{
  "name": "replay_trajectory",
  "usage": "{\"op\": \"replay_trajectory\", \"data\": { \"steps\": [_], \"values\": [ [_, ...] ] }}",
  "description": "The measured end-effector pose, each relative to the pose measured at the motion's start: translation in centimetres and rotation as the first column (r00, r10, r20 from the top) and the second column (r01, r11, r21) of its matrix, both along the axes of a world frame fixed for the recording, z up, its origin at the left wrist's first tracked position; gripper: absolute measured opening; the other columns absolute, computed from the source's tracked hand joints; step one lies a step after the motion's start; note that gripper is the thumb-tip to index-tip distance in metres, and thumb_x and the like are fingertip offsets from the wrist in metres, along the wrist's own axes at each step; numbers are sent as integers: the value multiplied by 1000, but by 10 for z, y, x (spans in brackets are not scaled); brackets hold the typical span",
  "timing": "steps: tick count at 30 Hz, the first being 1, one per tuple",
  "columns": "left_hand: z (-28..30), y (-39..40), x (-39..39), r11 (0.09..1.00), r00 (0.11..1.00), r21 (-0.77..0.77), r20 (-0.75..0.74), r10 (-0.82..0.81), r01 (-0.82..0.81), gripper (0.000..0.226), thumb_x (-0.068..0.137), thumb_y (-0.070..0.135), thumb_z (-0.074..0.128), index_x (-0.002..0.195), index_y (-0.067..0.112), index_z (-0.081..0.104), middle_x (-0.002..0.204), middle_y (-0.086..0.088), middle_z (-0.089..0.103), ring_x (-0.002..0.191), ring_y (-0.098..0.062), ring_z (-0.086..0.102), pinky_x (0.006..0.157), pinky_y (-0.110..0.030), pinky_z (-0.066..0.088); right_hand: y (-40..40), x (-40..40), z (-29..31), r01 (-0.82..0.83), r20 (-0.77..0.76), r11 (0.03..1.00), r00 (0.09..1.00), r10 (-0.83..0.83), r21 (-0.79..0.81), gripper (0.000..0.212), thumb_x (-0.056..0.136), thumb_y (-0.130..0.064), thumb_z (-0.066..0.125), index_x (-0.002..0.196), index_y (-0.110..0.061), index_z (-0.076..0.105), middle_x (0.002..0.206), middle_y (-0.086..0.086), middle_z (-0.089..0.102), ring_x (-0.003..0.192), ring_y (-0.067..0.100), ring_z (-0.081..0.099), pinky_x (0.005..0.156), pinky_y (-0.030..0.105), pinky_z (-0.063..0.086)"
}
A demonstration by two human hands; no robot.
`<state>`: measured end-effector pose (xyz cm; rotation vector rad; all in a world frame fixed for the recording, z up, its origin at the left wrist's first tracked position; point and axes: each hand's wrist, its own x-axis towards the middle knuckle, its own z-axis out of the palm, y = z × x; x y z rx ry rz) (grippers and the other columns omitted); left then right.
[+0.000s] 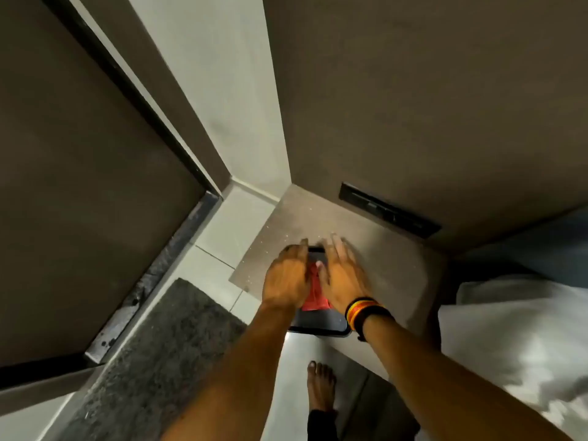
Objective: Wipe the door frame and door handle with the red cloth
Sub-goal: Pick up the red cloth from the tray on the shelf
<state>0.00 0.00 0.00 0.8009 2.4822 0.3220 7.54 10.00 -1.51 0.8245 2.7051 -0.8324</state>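
Red cloth (pixel 313 294) between both hands, over dark tray (pixel 318 324), doormat (pixel 165 354) nearby

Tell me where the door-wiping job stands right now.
Done: nothing visibly wiped yet. In hand: both hands, left hand and right hand, are over the red cloth, which lies on a dark tray on the low surface; the grip is blurred. Left: the dark door frame is untouched, and no door handle is visible.
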Motion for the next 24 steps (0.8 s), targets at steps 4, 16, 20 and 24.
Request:
{"op": "replay_trajectory", "data": {
  "steps": [4, 16, 20, 24],
  "values": [
    [-59, -8, 3, 925, 905, -13, 202, 374, -380, 34, 104, 22, 47, 136, 12, 56, 129, -18, 69, 117, -39, 68, 99, -46, 56, -3, 9, -60, 174, 190, 972, 971, -143, -157, 48, 100, -31, 46, 144, -14, 47, 147, 14, 49, 129, 36, 54, 103, 44, 51],
    [-157, 7, -2, 795, 731, -60, 357, 582, -604, 19, 96, 24, 62, 108, 11, 70, 111, -14, 76, 102, -35, 72, 89, -38, 59, -5, -25, -151, 622, 306, 758, 773, -555, -197, 57, 78, -39, 78, 122, -8, 60, 119, 15, 70, 109, 37, 69, 92, 42, 59],
    [-141, 3, -11, 770, 711, -18, 369, 598, -638, 19, 94, 24, 62, 104, 9, 71, 110, -15, 76, 101, -35, 71, 82, -32, 52, -3, -33, -129, 662, 287, 688, 749, -597, -298, 23, 76, -30, 75, 93, -15, 74, 88, 5, 77, 89, 32, 74, 78, 37, 61],
    [-103, -1, -33, 722, 700, 106, 372, 609, -684, 25, 93, 33, 64, 97, 8, 65, 103, -11, 70, 92, -30, 66, 84, -41, 55, -6, -57, -86, 630, 172, 680, 768, -616, -375, 29, 76, -29, 75, 102, -17, 74, 96, 7, 79, 93, 32, 74, 83, 41, 61]
  ]
}}
